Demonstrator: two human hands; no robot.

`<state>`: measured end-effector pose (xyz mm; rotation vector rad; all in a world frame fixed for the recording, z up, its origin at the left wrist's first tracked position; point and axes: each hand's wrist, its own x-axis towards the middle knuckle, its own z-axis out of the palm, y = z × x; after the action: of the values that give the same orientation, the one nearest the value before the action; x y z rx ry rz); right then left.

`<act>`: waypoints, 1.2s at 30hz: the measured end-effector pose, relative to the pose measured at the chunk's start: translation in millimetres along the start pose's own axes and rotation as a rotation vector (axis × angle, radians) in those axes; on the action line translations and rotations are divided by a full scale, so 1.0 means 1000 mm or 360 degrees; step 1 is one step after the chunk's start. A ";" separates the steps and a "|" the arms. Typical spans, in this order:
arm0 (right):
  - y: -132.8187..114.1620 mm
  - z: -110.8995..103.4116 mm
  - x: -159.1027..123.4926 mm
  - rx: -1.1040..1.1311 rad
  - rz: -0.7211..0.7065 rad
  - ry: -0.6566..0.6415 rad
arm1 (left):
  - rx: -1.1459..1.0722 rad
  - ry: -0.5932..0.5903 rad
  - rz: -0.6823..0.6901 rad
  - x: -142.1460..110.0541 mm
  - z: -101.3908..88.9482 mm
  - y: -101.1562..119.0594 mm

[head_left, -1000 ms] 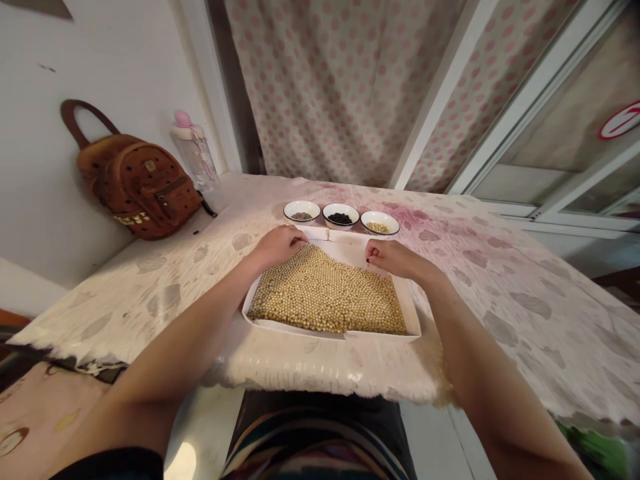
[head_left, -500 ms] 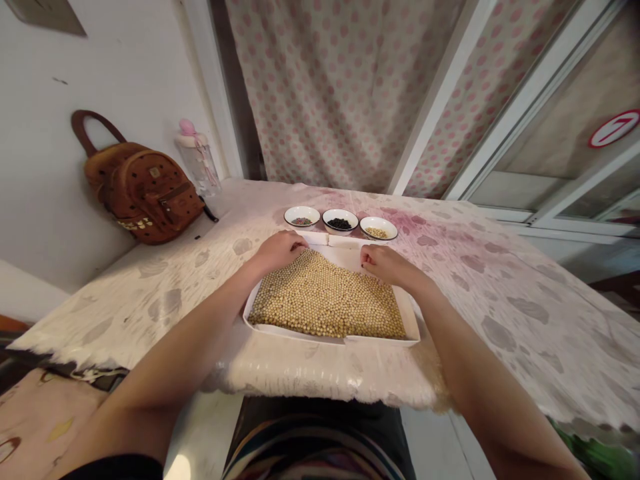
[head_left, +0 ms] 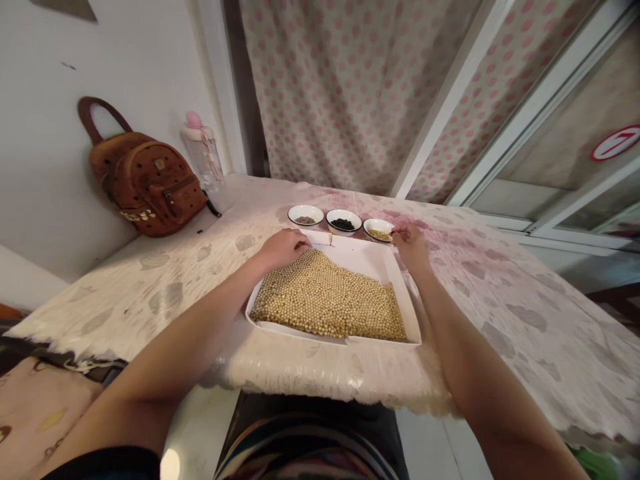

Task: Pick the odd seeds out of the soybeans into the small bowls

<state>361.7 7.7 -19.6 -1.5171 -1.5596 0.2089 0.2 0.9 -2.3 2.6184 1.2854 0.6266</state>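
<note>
A white shallow box (head_left: 411,323) holds a bed of small round golden beads (head_left: 330,297), spread thickest toward its near side. At the box's far left corner my left hand (head_left: 287,248) is closed, its fingers curled down by the beads; whatever is between them is hidden. My right hand (head_left: 411,245) is past the box's far right corner, fingertips pinched at the right rim of a small white bowl (head_left: 370,232) containing yellowish bits (head_left: 380,235). Any small thing in that pinch is too small to make out.
Beside that bowl stand a bowl of black pieces (head_left: 343,225) and a bowl of mixed coloured pieces (head_left: 305,220). A brown backpack (head_left: 150,183) and a clear bottle with a pink top (head_left: 205,153) stand at the back left of the cloth-covered table (head_left: 500,293).
My right hand has moved from above the beads, away and to the right, to the rim of the right bowl. My left hand stays at the box's far left corner. The view shifted slightly.
</note>
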 end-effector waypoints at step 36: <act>-0.070 0.005 -0.047 -0.0463 -0.0385 -0.1069 | 0.0004 -0.0011 0.0022 0.001 0.002 -0.006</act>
<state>300.3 -46.6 2.6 -1.5414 -2.3747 0.3940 -2.4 5.2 -5.9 2.6314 1.2680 0.6181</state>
